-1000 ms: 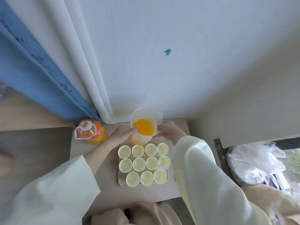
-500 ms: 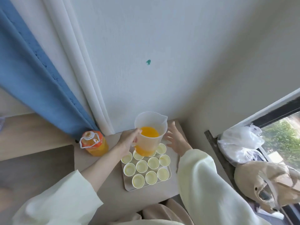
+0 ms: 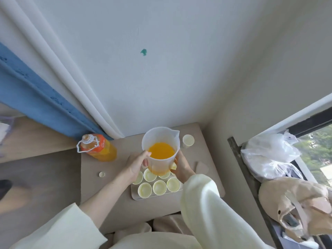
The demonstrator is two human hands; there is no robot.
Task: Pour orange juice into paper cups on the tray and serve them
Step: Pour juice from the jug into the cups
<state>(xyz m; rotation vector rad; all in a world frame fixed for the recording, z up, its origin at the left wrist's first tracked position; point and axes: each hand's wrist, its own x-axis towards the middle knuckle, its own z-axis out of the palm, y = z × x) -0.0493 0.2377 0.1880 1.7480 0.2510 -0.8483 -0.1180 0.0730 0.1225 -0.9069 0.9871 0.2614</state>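
Left hand (image 3: pixel 135 163) grips the handle (image 3: pixel 144 162), right hand (image 3: pixel 181 165) curls round the side, and the jug (image 3: pixel 160 150) hangs near upright directly above the paper cups (image 3: pixel 159 187), spout (image 3: pixel 175 133) pointing away.

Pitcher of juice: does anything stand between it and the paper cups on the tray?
Nothing visible. The left hand and right hand hold the pitcher right above the open cups on the tray.
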